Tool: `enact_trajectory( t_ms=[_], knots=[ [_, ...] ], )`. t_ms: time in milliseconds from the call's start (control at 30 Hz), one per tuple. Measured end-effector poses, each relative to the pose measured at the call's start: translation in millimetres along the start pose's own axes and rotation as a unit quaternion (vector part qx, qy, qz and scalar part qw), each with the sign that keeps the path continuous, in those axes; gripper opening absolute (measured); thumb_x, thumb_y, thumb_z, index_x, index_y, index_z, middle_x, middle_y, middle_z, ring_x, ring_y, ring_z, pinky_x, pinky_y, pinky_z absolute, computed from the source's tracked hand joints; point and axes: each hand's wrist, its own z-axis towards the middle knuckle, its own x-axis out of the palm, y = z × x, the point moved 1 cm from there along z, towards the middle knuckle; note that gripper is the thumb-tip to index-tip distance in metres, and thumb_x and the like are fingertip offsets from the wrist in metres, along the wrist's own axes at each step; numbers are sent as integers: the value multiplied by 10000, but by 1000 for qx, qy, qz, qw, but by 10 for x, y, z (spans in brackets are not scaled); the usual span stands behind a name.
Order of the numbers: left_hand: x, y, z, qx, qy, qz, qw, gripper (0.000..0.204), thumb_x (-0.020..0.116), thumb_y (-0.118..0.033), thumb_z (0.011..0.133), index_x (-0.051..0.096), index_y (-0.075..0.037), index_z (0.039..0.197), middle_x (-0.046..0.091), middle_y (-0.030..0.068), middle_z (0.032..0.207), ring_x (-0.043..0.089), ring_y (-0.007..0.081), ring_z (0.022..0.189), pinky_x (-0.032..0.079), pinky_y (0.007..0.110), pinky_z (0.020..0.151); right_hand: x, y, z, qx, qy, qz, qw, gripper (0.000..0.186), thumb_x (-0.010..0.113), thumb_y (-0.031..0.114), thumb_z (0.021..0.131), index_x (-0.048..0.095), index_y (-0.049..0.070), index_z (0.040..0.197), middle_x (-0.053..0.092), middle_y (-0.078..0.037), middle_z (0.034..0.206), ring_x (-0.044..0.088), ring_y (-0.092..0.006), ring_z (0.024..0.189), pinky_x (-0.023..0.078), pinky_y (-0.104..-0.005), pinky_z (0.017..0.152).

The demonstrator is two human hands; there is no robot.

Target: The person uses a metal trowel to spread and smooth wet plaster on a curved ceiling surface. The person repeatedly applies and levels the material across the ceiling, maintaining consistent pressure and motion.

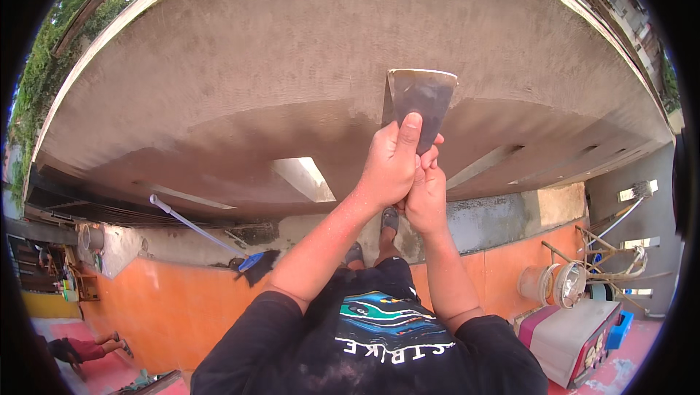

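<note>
In front of me, my left hand [394, 159] is closed on a wide putty knife [424, 98], its thumb lying along the dark, flared blade. Just below, my right hand [427, 194] is wrapped round the lower part of the same tool, and its fingertips show beside the blade. Both hands hide the handle. The blade points up, with its pale edge at or close to the grey-brown plastered wall [284, 45]; whether it touches cannot be made out. A darker, damp-looking band runs across the lower wall.
Slanted openings [310, 178] pierce the wall's lower part. A blue-headed broom [251, 261] leans at left by an orange surface [175, 300]. Buckets [569, 284], wooden poles and a large box [576, 333] stand at right. Another person's legs [98, 347] show at far left.
</note>
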Motion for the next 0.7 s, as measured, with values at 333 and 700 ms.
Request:
enact_trajectory(
  t_ms=[333,700],
  knots=[
    [74,461,-415,-128,-14,-59,990,549,358,-470,1040,552,36,949,521,36,663,526,112,662,489,282,663,-207,-378,-546,114,-25,19,993,354,364,385,1048,466,51,991,473,-18,580,432,-88,414,345,-233,370],
    [-38,656,-273,-141,-31,-72,987,571,368,-493,1030,546,45,958,507,34,650,515,120,643,487,286,665,-224,-501,-385,153,-44,16,987,280,348,272,1066,448,64,908,473,-16,569,436,-83,414,355,-231,381]
  ],
)
